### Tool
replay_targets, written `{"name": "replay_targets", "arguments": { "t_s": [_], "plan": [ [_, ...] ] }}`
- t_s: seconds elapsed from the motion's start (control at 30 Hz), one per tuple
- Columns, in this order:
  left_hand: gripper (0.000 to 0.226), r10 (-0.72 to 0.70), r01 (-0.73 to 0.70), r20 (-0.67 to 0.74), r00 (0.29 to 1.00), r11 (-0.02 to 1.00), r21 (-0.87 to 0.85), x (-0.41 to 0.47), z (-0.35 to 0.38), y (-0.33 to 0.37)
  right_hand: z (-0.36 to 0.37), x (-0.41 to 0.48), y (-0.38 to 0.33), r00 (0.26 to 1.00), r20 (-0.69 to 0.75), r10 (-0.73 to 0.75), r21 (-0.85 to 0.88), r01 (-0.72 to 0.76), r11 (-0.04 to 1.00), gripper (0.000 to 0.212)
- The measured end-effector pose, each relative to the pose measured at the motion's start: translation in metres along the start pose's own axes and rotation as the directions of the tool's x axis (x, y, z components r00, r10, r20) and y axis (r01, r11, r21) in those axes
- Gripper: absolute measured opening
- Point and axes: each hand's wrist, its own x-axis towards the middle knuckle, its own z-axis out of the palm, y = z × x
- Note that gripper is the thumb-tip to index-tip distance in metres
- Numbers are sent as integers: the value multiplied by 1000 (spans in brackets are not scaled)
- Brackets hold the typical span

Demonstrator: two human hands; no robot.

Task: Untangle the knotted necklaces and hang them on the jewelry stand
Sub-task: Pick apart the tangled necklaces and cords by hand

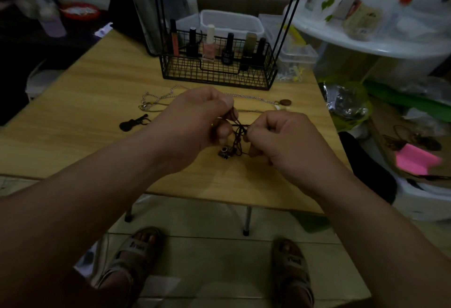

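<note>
Two hands are held close together over the middle of the table (pixel 85 92), a little toward its near edge. A knot of dark cord (pixel 240 134) is held up between them. The left hand (pixel 195 122) is curled, and one cord is pinched at its fingertips. The right hand (pixel 285 141) is curled too, and another bit of cord is pinched between thumb and finger. A small metal charm (pixel 225 155) hangs from the knot, just above the wood.

The knot is best worked softly. A hard pull would likely make it tighter. A loose loop should be found and opened wide, and then the charm end can be fed back through it. The cords should be kept low over the table, so nothing is dropped far.

Farther off, a black guitar-shaped charm (pixel 131 124) lies toward the left edge. Behind the hands a silver chain (pixel 146 105) is spread out, and a round brown pendant (pixel 285 102) lies toward the right edge.

At the far edge a black wire stand (pixel 214 75) is set, with little bottles (pixel 209 50) in its basket. Thin rods (pixel 285 26) go up out of view, so the hanging bar is not seen. No necklace is seen hung yet.
</note>
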Motion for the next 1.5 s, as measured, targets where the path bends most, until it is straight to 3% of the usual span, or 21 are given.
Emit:
{"name": "replay_targets", "arguments": {
  "t_s": [0.23,0.37,0.4,0.47,0.5,0.57,0.63,0.7,0.77,0.8,0.87,0.93,0.97,1.07,1.13,1.17,1.23,1.3,1.37,1.43,1.5],
  "plan": [
    [10,-26,22,60,998,997,75,5,-3,-1,-1,-1,-1,1000,-4,-13,-11,13,1000,12],
    [10,-60,74,212,975,996,-57,4,-9,5,-3,-1,0,999,26,-24,-17,25,1000,13],
    [11,-79,95,289,954,995,-40,4,-12,8,-4,0,0,999,27,-34,-24,34,999,12],
    [19,-126,68,384,915,985,161,3,-21,13,-8,0,1,997,30,-68,-56,69,996,11],
    [19,-136,5,379,915,945,327,2,-24,15,-8,0,1,996,40,-85,-75,88,993,10],
    [14,-89,-138,307,947,752,644,-1,-24,15,-6,-2,2,990,73,-121,-121,129,984,9],
    [12,10,-209,250,968,580,787,-5,-19,10,-2,-3,3,986,92,-142,-191,158,969,10],
    [10,165,-273,218,962,522,808,-8,-10,6,1,0,4,989,89,-120,-220,137,966,13],
    [23,296,-285,120,948,613,737,-9,-2,7,0,3,4,994,89,-57,-171,72,983,15],
    [34,301,-254,40,953,719,647,-8,2,10,1,4,3,995,95,-26,-138,39,990,15],
    [51,155,-112,-104,982,934,338,-3,5,18,1,5,1,994,106,1,-93,9,996,14],
    [60,-1,9,-127,992,998,67,1,5,21,0,5,-1,995,101,-5,-67,12,998,13],
    [58,-12,15,-129,992,1000,27,4,4,18,-2,5,-1,995,96,-4,-67,11,998,13],
    [31,64,-49,-88,994,986,159,4,-3,21,-7,6,4,997,69,-34,-186,46,982,10],
    [27,-2,-36,121,993,950,310,1,-7,32,-9,6,10,996,52,-75,-305,87,948,9],
    [28,-85,-24,211,974,883,469,-1,-8,36,-11,6,12,994,52,-94,-334,106,937,9],
    [30,-172,-75,241,955,648,758,-4,-14,35,-14,5,12,991,58,-122,-349,135,927,10],
    [37,-100,-145,245,964,573,807,-10,-14,30,-17,3,13,988,64,-141,-359,155,920,9],
    [40,20,-194,270,963,748,635,-12,-14,24,-19,2,12,985,83,-154,-372,174,912,9],
    [35,109,-193,301,947,944,268,-7,-9,23,-19,1,9,987,104,-124,-319,152,935,11],
    [34,132,-147,305,943,989,24,-3,-4,25,-20,1,7,992,106,-66,-202,87,976,11]
  ]
}}
